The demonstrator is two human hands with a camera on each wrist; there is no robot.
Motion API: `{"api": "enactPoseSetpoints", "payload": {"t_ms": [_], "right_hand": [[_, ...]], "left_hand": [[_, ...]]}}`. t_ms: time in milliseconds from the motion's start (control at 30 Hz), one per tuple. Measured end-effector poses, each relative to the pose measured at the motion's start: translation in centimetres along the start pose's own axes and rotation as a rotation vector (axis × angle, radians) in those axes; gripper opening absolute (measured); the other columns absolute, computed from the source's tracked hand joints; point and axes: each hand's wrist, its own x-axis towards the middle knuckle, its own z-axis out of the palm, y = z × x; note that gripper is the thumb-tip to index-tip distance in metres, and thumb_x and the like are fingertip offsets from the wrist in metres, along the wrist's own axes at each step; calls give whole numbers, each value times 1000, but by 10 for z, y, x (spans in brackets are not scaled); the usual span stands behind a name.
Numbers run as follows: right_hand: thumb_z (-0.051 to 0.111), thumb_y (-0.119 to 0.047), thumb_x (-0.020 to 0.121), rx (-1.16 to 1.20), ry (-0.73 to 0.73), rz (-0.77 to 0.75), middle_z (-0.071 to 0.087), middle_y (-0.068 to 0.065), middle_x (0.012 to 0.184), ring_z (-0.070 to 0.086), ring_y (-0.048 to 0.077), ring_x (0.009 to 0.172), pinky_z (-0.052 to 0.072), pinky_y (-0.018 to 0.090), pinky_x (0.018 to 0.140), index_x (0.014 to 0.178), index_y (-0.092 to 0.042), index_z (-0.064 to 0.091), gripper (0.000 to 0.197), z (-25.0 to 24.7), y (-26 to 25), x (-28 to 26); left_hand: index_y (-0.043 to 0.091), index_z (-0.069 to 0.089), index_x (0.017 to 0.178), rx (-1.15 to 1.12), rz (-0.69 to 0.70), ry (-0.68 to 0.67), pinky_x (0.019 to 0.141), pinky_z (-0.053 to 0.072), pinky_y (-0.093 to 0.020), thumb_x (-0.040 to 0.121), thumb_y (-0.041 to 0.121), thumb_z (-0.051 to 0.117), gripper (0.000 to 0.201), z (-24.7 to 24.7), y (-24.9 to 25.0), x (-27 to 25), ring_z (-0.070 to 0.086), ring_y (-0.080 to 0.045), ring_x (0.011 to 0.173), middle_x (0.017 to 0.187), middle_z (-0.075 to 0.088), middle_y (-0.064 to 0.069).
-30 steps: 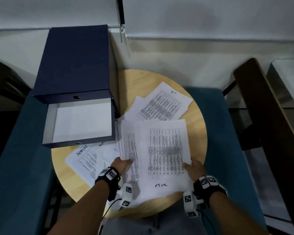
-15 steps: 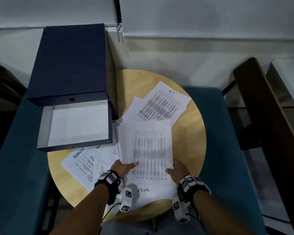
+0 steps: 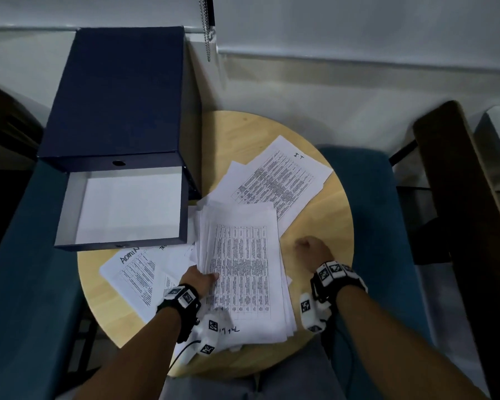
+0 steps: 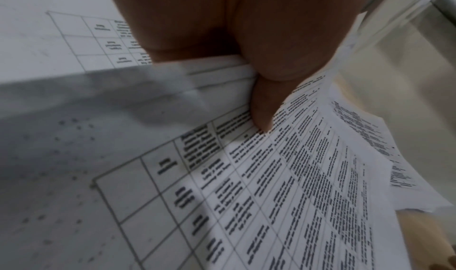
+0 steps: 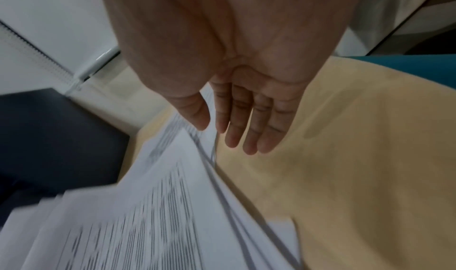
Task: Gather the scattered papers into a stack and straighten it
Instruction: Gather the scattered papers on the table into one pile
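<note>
Stack (image 3: 243, 264) of printed sheets sits mid-table, left hand (image 3: 200, 280) pinching its left edge while right hand (image 3: 312, 251) hovers empty, fingers extended, at three o'clock: best sweep the IT sheet (image 3: 280, 183) at one o'clock and ADMIN sheet (image 3: 133, 272) at nine o'clock under before squaring.

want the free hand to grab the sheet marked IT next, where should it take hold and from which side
Judging by its pose, take the sheet marked IT at its near right corner, coming in from the right with the right hand. That corner lies flat on bare round table, while its left part overlaps other papers and the stack gripped by the left hand.
</note>
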Motion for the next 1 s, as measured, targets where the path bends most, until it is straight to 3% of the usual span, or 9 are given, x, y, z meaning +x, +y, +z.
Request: {"api": "enactPoseSetpoints", "payload": {"t_ms": [167, 233, 300, 400, 500, 600, 733, 900, 1000], "right_hand": [[53, -28, 92, 86, 5, 96, 57, 8, 134, 58, 30, 114, 48, 34, 90, 137, -16, 51, 46, -18, -29, 38], [57, -30, 94, 226, -9, 150, 52, 11, 137, 57, 29, 107, 48, 23, 73, 143, -11, 42, 54, -17, -41, 47], [60, -29, 93, 344, -36, 214, 55, 12, 128, 58, 27, 99, 45, 13, 47, 133, -7, 50, 47, -11, -47, 54], [63, -21, 90, 508, -1, 243, 60, 14, 83, 57, 24, 65, 48, 25, 58, 80, -7, 58, 18, 3, -51, 64], [63, -21, 89, 515, 46, 191, 51, 10, 57, 50, 22, 47, 43, 27, 51, 67, -8, 55, 27, 10, -55, 65], [66, -24, 89, 519, 63, 114, 48, 8, 54, 45, 22, 49, 41, 23, 43, 77, -4, 64, 23, 13, -57, 63], [65, -23, 88, 342, 41, 19, 55, 5, 47, 54, 25, 49, 45, 32, 54, 61, -11, 60, 30, 13, -57, 68], [62, -20, 90, 147, 195, -5, 60, 9, 72, 60, 27, 72, 40, 26, 68, 57, -16, 48, 36, 12, -67, 61], [60, -17, 87, 140, 246, 43, 65, 15, 87, 66, 34, 88, 42, 28, 68, 80, -5, 62, 14, 16, -65, 65]], "left_hand": [[4, 47, 108, 9, -47, 7, 74, 48, -31, 89, 33, 65, 39, 1, 4, -1, 58, -25, 88, 100, 58, -5], [1, 52, 109, -21, -61, -2, 75, 55, -33, 87, 34, 67, 43, 1, 3, 2, 64, -25, 85, 96, 65, -5], [4, 54, 107, -32, -65, -5, 64, 54, -30, 87, 33, 67, 37, 1, 4, 2, 65, -23, 79, 88, 66, -6], [5, 57, 110, -43, -68, -5, 64, 54, -29, 87, 32, 67, 37, 2, 3, 2, 67, -23, 78, 92, 68, -8], [6, 55, 107, -30, -78, 4, 61, 53, -28, 87, 33, 67, 35, 3, 3, 3, 66, -23, 79, 94, 68, -8], [7, 53, 108, -17, -90, -5, 61, 50, -27, 87, 35, 67, 37, 2, 3, 3, 64, -24, 83, 99, 66, -8], [5, 54, 124, -11, -99, -12, 81, 57, -40, 81, 44, 69, 60, 1, -4, 12, 66, -29, 94, 110, 68, -13], [3, 52, 123, -5, -99, -14, 79, 55, -37, 84, 40, 68, 56, 1, 0, 8, 65, -30, 97, 113, 66, -14], [4, 54, 123, -13, -96, -27, 81, 58, -40, 82, 42, 68, 58, 0, -1, 10, 67, -30, 94, 110, 68, -14]]}}
